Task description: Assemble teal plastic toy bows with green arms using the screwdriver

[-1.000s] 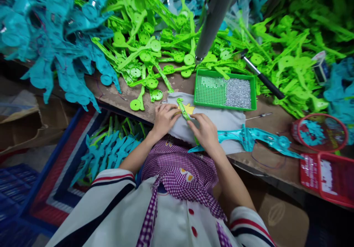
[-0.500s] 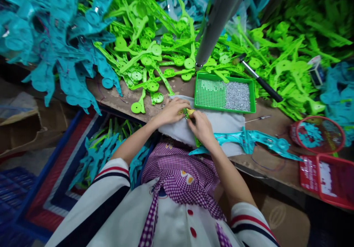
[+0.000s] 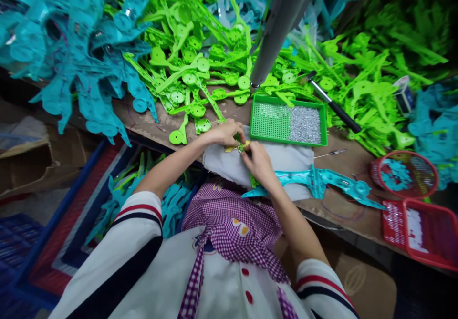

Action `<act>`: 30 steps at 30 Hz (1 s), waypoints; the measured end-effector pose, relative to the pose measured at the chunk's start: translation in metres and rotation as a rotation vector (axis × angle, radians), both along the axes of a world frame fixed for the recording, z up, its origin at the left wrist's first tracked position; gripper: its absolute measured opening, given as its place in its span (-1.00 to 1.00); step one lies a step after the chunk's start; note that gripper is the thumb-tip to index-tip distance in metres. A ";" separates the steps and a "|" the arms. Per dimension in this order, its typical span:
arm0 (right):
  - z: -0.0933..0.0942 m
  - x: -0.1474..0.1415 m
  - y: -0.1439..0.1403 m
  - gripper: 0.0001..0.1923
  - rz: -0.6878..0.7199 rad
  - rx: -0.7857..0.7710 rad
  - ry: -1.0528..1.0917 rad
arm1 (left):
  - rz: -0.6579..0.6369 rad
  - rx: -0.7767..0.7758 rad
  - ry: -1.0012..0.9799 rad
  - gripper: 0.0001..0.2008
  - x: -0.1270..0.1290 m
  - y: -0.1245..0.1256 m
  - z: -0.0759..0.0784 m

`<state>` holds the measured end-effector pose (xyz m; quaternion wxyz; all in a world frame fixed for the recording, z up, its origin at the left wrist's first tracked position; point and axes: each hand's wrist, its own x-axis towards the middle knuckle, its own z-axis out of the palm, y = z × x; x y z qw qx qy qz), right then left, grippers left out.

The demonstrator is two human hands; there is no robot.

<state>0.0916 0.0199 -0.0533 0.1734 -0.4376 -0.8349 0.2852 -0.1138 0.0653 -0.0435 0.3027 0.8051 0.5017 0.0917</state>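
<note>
My left hand (image 3: 226, 133) and my right hand (image 3: 258, 162) meet over a white cloth (image 3: 286, 159) at the bench's front edge. Together they pinch a slim green plastic part (image 3: 240, 145), mostly hidden under the fingers. A teal plastic part (image 3: 325, 181) lies on the cloth just right of my right hand. Behind the hands sits a green tray (image 3: 272, 118) with small silver screws (image 3: 305, 124) in its right half.
Heaps of green parts (image 3: 200, 66) and teal parts (image 3: 71, 47) cover the bench's back. A grey pole (image 3: 282, 18) hangs over the tray. A black-handled tool (image 3: 336, 110) lies right of it. Red baskets (image 3: 422, 219) stand far right. A crate of teal parts (image 3: 121, 200) sits below left.
Both hands have moved up and away from me along the green part, closing together near its upper end. The view has shifted slightly.
</note>
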 end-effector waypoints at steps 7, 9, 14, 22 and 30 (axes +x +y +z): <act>0.032 0.028 -0.001 -0.70 -0.070 -0.132 0.281 | 0.008 0.128 -0.251 -0.73 -0.009 -0.021 -0.006; 0.037 0.040 -0.005 -0.71 -0.145 -0.097 0.311 | 0.018 0.139 -0.313 -0.75 -0.013 -0.025 -0.007; 0.047 0.054 -0.016 -0.75 -0.245 -0.083 0.377 | 0.031 0.149 -0.416 -0.78 -0.016 -0.028 -0.014; 0.100 0.015 0.001 -0.78 -0.265 -0.041 0.699 | 0.136 0.232 -0.427 -0.83 -0.009 -0.037 -0.017; 0.063 0.052 -0.023 -0.76 -0.349 -0.226 0.659 | 0.312 0.408 -0.524 -0.84 -0.005 -0.037 -0.022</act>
